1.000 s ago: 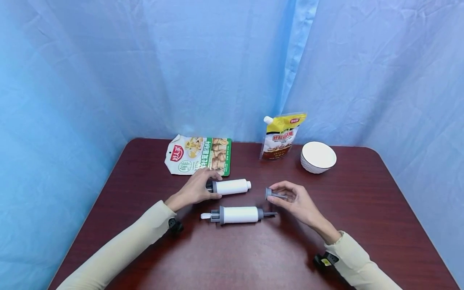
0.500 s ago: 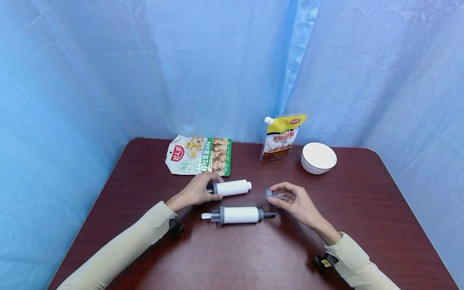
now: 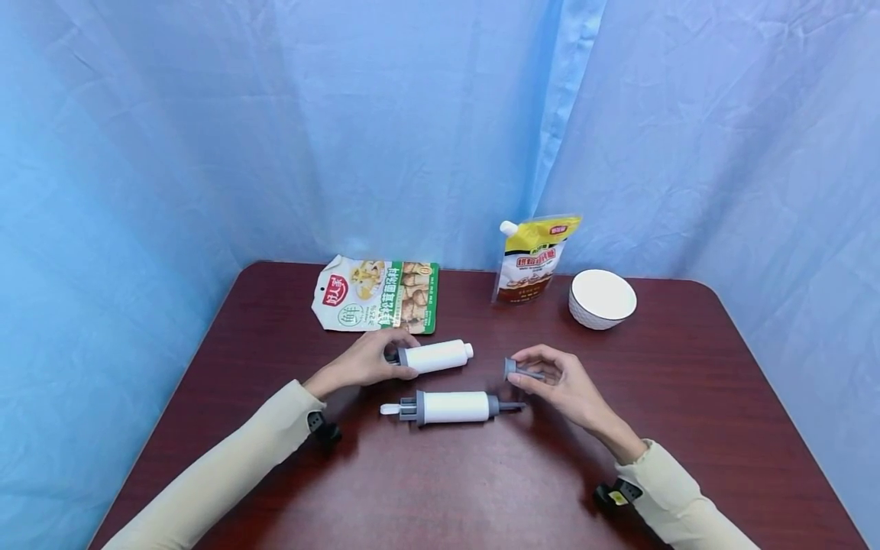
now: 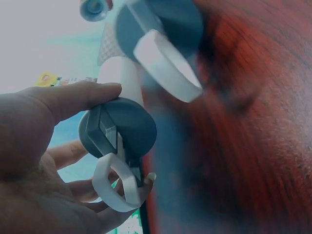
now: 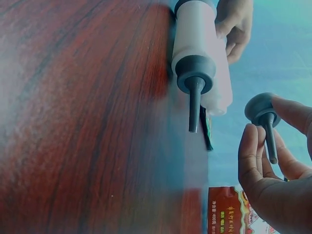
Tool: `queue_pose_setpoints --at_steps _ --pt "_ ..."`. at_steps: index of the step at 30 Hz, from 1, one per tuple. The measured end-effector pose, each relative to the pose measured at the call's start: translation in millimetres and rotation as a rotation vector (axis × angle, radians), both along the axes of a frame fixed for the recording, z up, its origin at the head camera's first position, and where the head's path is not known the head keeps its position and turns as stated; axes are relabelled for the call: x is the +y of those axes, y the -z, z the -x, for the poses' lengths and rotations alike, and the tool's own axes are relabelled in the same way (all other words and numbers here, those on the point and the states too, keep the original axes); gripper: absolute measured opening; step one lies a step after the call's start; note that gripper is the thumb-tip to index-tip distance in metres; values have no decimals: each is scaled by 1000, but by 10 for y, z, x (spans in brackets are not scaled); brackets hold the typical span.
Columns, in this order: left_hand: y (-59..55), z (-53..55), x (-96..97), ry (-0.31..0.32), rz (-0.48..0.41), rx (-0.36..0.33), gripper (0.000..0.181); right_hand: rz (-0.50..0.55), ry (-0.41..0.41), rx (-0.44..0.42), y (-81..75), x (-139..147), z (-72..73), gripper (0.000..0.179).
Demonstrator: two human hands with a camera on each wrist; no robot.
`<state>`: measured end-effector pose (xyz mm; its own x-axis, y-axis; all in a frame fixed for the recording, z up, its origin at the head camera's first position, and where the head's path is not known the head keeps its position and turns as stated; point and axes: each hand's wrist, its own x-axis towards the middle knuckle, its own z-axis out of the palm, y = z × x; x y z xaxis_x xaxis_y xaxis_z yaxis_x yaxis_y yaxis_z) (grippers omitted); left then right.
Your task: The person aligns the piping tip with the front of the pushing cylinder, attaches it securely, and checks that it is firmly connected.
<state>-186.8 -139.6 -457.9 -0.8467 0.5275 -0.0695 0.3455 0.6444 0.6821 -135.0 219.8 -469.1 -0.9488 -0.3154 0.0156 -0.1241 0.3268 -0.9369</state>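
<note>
My left hand (image 3: 367, 359) grips a white-barrelled icing syringe (image 3: 436, 356) near its grey flange, with the thumb on the barrel. The left wrist view shows the syringe's white pull ring (image 4: 116, 183) below that flange. The bare white neck faces right, toward my right hand (image 3: 567, 386). That hand pinches a grey nozzle (image 5: 263, 109) by its wide collar, apart from the syringe. A second icing syringe (image 3: 457, 407) lies nearer on the table, with a grey nozzle fitted at its right end and a white ring at its left.
Behind my left hand lies a green and white seasoning packet (image 3: 378, 294). A yellow, white and brown spouted pouch (image 3: 532, 260) stands at the back, with a white bowl (image 3: 601, 298) to its right. Blue curtains (image 3: 412, 130) hang around the dark red table (image 3: 481, 489).
My left hand has drawn slightly left with the syringe, tilting its neck end a little upward in the head view. My right hand and the nozzle stay in place.
</note>
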Motion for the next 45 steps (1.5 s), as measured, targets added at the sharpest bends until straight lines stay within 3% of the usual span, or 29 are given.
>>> queue_pose_setpoints --at_steps 8,16,26,45 --pt "-209 -87 -60 47 -62 -42 40 17 -3 -12 0 -3 0 30" --pt "-312 -206 -51 104 -135 -129 38 26 -10 -16 6 -23 -31 30" --pt "-377 -309 18 169 -156 -210 40 37 -39 -49 -65 -115 -113 30" --pt "-351 -340 75 247 -172 -255 37 71 -93 -8 -103 -155 -196 28"
